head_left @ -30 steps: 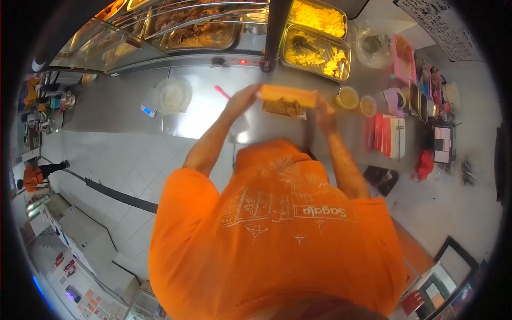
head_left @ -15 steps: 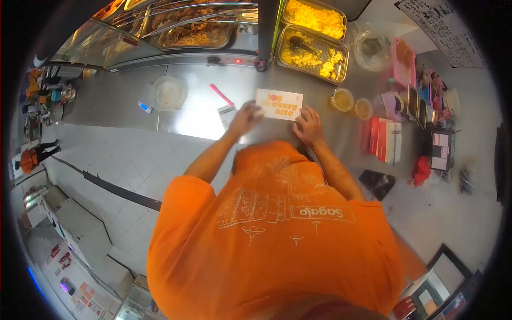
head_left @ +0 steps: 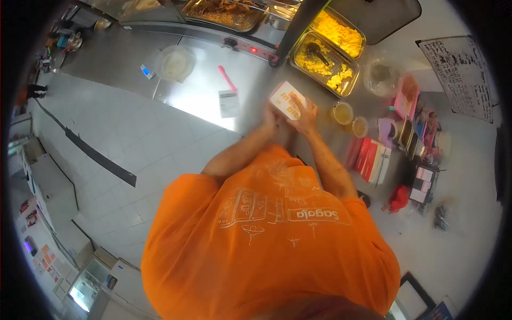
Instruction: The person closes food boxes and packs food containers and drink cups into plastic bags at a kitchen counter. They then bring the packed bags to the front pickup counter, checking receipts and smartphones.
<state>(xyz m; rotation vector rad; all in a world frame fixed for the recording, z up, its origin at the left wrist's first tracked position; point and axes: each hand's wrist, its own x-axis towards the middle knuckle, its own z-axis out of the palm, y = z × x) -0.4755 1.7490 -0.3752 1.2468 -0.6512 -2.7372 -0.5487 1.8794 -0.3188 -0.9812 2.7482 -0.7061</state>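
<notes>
A white cardboard food box [head_left: 287, 101] with orange and yellow lettering is tilted between my two hands over the steel counter [head_left: 208, 98]. My left hand [head_left: 271, 116] grips its lower left side, with the fingers partly hidden under the box. Over the right edge lies my right hand [head_left: 306, 117], its fingers curled onto the printed face. The box's contents do not show. To the left, a pink utensil [head_left: 226, 79] and a white printed slip [head_left: 229, 103] lie on the counter. Two round tubs [head_left: 342, 113] stand close by on the right.
Metal trays of yellow food [head_left: 325, 61] sit ahead, one with a dark spoon. Further left are a clear tub [head_left: 176, 64] and a small device with a blue screen [head_left: 146, 71]. Red and white cartons [head_left: 369, 160] and a pink bin [head_left: 407, 96] stand at the right.
The food box has turned from lying squarely with its lettering toward me to a tilted angle. Both hands now wrap it more closely. The whole view has also rotated.
</notes>
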